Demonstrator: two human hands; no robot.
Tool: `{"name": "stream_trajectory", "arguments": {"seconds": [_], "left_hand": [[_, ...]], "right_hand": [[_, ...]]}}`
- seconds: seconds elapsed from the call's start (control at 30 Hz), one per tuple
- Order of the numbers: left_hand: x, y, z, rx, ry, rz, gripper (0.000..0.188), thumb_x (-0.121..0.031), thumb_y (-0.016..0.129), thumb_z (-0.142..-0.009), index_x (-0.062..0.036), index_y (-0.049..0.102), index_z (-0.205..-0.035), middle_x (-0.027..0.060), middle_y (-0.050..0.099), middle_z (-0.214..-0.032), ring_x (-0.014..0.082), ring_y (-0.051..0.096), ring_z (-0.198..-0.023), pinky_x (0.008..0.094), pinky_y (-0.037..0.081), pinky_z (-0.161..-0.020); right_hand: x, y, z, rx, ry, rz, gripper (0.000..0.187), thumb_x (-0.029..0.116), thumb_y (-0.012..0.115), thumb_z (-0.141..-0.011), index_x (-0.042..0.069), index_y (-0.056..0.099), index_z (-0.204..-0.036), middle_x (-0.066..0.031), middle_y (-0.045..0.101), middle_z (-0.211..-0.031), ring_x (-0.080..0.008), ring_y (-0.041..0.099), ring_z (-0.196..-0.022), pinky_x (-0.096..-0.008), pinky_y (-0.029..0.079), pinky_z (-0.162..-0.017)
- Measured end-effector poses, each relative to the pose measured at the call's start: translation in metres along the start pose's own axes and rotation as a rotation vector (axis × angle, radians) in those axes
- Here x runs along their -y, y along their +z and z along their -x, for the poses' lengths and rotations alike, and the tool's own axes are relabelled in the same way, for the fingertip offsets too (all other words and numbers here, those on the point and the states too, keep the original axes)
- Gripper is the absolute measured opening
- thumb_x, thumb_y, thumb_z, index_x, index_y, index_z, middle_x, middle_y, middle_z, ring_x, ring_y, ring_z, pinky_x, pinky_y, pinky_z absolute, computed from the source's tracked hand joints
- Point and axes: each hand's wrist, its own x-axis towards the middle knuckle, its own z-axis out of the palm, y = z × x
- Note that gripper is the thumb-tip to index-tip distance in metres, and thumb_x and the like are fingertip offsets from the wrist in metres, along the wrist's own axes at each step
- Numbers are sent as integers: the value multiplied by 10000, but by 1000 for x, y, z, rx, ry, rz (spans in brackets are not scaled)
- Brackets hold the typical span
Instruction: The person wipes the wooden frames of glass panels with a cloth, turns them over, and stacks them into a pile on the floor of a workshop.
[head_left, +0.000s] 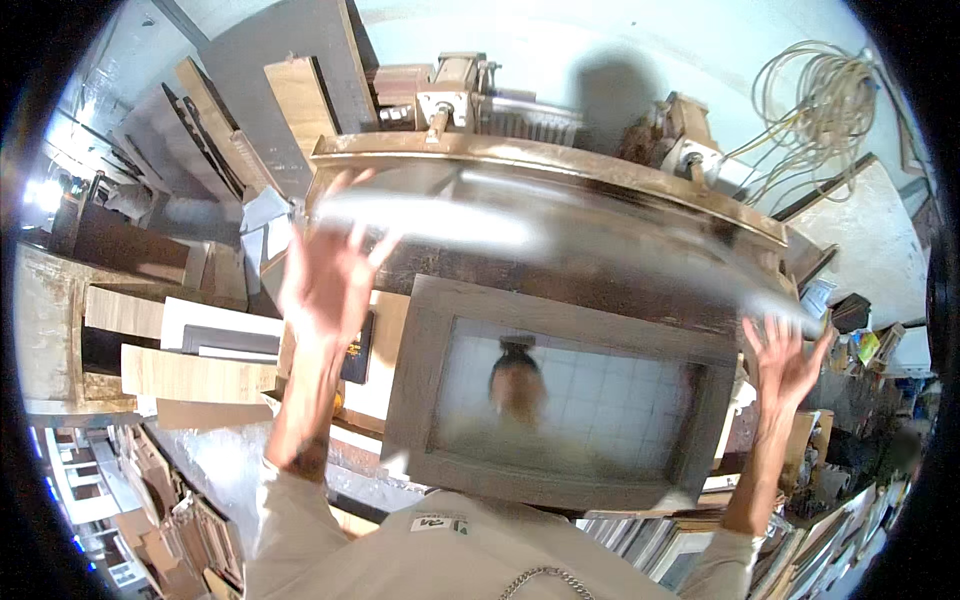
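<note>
Both arms reach forward over a grey wood-grain frame (405, 400), which surrounds a shiny, mirror-like panel (600, 400) with blurred reflections. My left hand (330, 265) is raised beyond the frame's left corner, its fingers spread. Off the frame's right side, my right hand (785, 360) is likewise open with fingers apart. Between the two hands stretches a long whitish, shiny strip or sheet (440, 222), smeared by motion. Its left end overlaps my left fingers, and its right end meets my right fingertips; whether either hand supports it I cannot tell.
Beyond the frame runs a worn metal beam (540, 160) with cylinder-like fittings (450, 90). Coiled cables (825, 100) hang at the far right. Wooden boards (195, 370) lie at left, others lean against the wall (300, 100), and stacked panels (640, 540) stand near my right side.
</note>
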Motion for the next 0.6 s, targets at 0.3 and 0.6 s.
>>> {"name": "stream_trajectory", "arguments": {"seconds": [0.3,0.6], "left_hand": [[-32,-15,133,-159,-218,-640,416,-269,648,-875,-15,576,-1196,36,648,-1056,134,554,-1006,269,415,-900],[23,-62,166,-141,-263,-1342,343,-316,538,-942,11,613,-1016,64,583,-723,145,506,-678,315,428,-665]], "right_hand": [[43,-53,149,-32,-91,825,341,129,635,-880,-16,586,-1185,-31,638,-1027,-119,570,-927,-265,434,-868],[-9,-85,145,-177,-179,1409,432,346,633,-886,-70,643,-1003,-109,646,-888,-175,572,-903,-316,439,-829]]}}
